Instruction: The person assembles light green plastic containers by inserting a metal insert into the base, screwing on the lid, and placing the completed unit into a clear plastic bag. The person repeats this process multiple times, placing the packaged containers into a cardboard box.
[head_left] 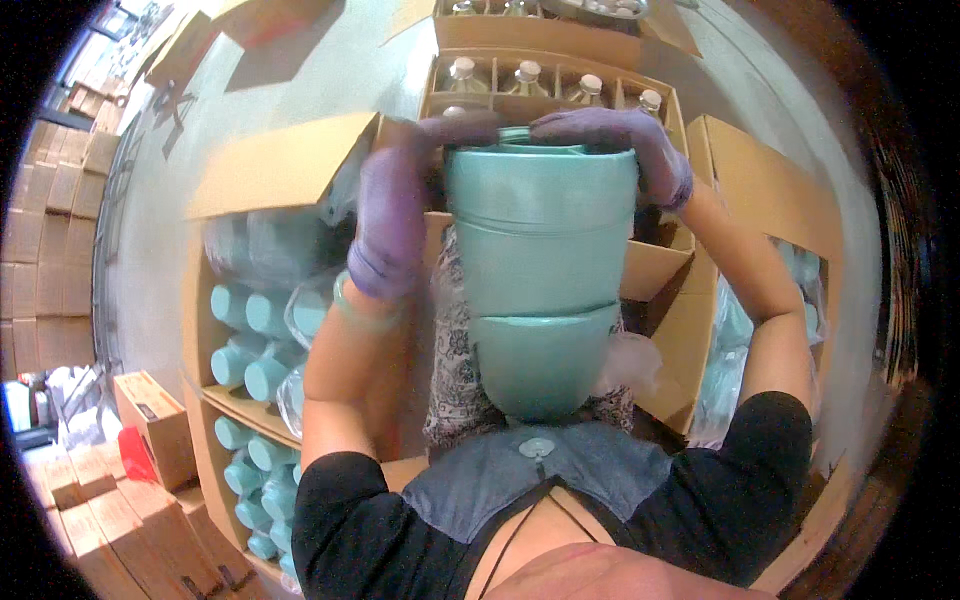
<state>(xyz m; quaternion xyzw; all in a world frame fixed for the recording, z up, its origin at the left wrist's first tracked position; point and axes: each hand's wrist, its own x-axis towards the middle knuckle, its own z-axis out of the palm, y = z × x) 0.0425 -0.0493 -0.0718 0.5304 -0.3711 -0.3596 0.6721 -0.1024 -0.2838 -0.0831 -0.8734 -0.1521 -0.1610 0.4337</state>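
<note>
Teal Container (545, 240): Hands at Top

Container position: directly beyond the blue collar (440, 492). Left hand (397, 195), blurred, and right hand (625, 135): fingers directed inward at container top; pinching cannot be determined. Farther: divided carton (620, 92) holding bottles (528, 82).

Blocked in the middle by a tall green tub (545, 260). Blocked past that by a box of bottles (625, 72). Hemmed in by a left cardboard flap (285, 165) and a right cardboard flap (770, 180). Free farther left, over gray floor (320, 75). Tight right of the tub, near something pale and blurry (634, 362).
</note>
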